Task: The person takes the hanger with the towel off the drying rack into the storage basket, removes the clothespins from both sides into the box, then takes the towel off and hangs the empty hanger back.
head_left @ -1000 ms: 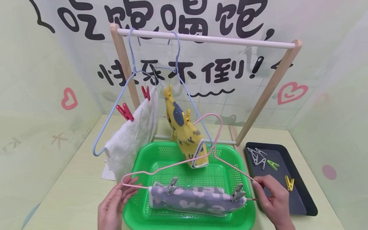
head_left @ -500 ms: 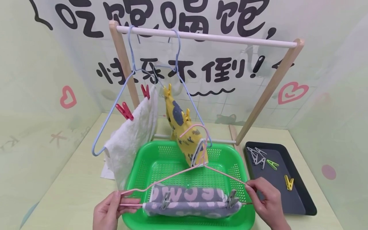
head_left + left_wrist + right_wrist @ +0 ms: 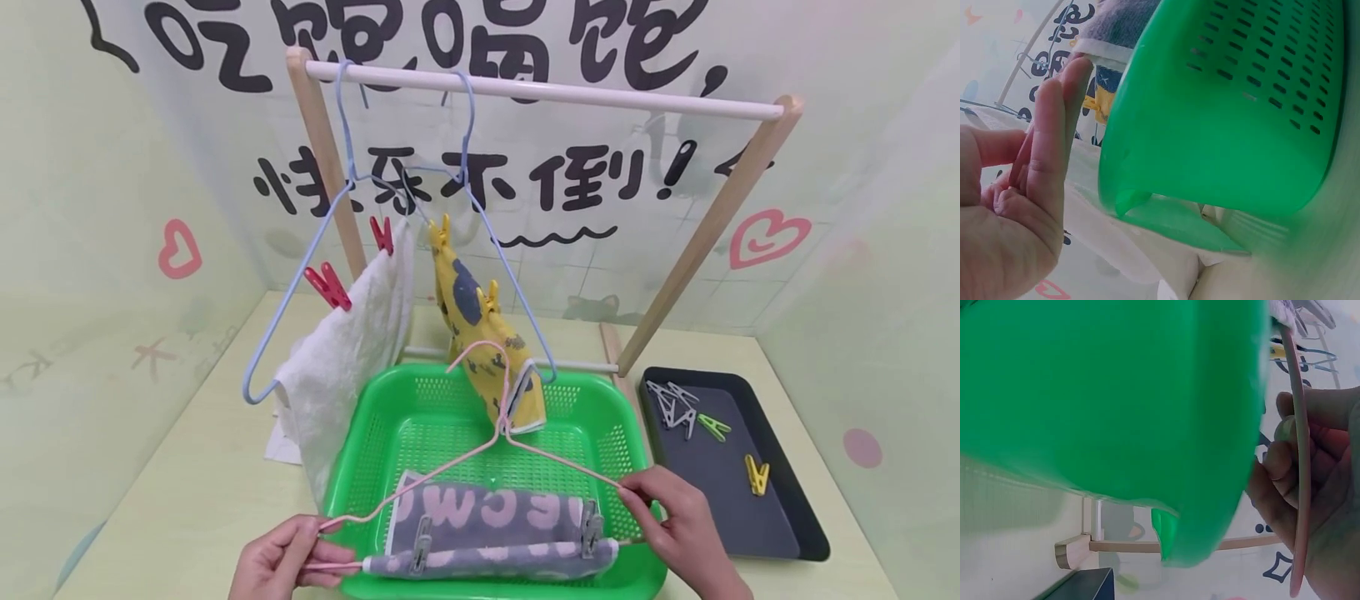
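Note:
A pink hanger (image 3: 503,421) is held low over the green basket (image 3: 611,450), its hook pointing away from me. My left hand (image 3: 281,558) grips the hanger's left end, the thumb over the wire. On the right shoulder of the hanger, my right hand (image 3: 678,529) pinches the wire between thumb and fingers; the pink wire (image 3: 1302,456) also crosses that palm in the right wrist view. A grey-purple towel with pink letters (image 3: 491,508) is folded over the bottom bar. Two grey clothespins (image 3: 422,543) clip it there, one near each end.
Behind the basket stands a drying rack with a white rail (image 3: 555,89). Blue hangers carry a white towel (image 3: 341,333) with red clothespins and a yellow towel (image 3: 468,321) with yellow ones. A dark tray (image 3: 720,500) at the right holds several loose clothespins.
The hanger has come down toward me and its hook has swung left. More of the towel's lettered face shows. My left hand has moved down and left and closed on the hanger's end.

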Available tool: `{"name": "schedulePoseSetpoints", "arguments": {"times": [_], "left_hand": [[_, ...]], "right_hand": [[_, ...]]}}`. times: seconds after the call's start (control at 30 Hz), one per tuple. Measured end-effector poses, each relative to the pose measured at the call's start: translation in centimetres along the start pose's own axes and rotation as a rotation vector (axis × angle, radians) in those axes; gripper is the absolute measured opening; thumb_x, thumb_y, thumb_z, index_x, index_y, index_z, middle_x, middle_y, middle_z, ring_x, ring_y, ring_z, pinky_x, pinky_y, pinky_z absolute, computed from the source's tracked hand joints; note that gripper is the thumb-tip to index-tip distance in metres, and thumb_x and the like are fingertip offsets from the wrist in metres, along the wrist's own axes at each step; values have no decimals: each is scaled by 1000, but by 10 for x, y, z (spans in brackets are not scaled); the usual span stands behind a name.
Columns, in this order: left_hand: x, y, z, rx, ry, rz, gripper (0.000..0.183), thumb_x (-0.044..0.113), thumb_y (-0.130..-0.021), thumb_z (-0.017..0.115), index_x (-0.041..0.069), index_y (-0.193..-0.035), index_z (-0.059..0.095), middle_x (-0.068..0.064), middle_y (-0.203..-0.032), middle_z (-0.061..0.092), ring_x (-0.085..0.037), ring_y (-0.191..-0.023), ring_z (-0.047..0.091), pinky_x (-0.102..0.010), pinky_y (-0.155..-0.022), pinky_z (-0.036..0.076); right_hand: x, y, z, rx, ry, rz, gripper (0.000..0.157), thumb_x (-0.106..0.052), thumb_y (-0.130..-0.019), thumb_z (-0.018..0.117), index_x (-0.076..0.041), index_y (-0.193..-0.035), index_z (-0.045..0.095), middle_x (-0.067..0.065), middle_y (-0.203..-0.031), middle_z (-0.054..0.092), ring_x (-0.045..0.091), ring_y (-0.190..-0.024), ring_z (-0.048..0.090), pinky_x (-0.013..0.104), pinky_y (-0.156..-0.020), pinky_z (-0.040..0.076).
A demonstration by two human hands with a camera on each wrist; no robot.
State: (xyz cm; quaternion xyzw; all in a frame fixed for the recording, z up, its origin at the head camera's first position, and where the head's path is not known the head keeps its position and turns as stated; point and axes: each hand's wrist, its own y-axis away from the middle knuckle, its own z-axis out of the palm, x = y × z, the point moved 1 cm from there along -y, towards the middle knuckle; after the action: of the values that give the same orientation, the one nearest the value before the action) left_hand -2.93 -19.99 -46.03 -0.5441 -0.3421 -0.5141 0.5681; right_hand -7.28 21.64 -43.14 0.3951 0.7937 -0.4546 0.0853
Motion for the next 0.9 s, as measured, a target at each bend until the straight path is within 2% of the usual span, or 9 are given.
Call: {"name": "schedulePoseSetpoints", "arguments": {"times": [0.13,0.3,0.53,0.7,0.8,0.9], "left_hand": [[-1,-1,-4,-54,48,-77,47,-7,-101,25,14,-105,67,-6,-82,72,-19,-69,70,-32,-52,57],[-1,-4,-7,-67,69,-187,45,0,-103,28,19,-104,69,-4,-82,72,-19,-71,70,-31,-56,58],[1,-10,-8,-78,58,-313,43,9,-104,29,23,-99,69,-2,-81,72,-18,-73,70,-30,-60,59],[2,-12,-9,-107,119,-356,40,13,-105,30,21,-98,68,-3,-83,72,-19,-76,70,-30,-64,59],[3,-12,-9,-116,156,-361,39,14,-105,30,20,-98,68,-3,-84,72,-20,-77,70,-30,-65,59],[3,-11,-9,-111,173,-356,39,14,-105,30,19,-98,68,-3,-84,72,-20,-77,70,-29,-65,59]], "right_hand": [[-1,-1,1,-39,31,33,36,12,-69,74,-18,-86,65,-12,-73,56,-1,-61,50,10,-50,42],[-3,-3,2,-104,35,91,34,11,-72,73,-19,-86,65,-14,-71,54,-3,-58,46,8,-46,38],[-3,-7,4,-179,31,170,28,7,-76,71,-19,-81,64,-17,-68,53,-5,-56,44,10,-45,38],[-4,-9,4,-195,22,210,23,5,-77,71,-16,-84,66,-15,-71,58,-4,-60,51,14,-46,44],[-3,-10,3,-141,58,149,27,6,-72,75,-15,-89,68,-11,-79,62,0,-70,56,13,-55,49],[-3,-11,1,-94,77,87,31,4,-71,76,-15,-94,68,-9,-87,63,4,-80,56,12,-67,49]]}}
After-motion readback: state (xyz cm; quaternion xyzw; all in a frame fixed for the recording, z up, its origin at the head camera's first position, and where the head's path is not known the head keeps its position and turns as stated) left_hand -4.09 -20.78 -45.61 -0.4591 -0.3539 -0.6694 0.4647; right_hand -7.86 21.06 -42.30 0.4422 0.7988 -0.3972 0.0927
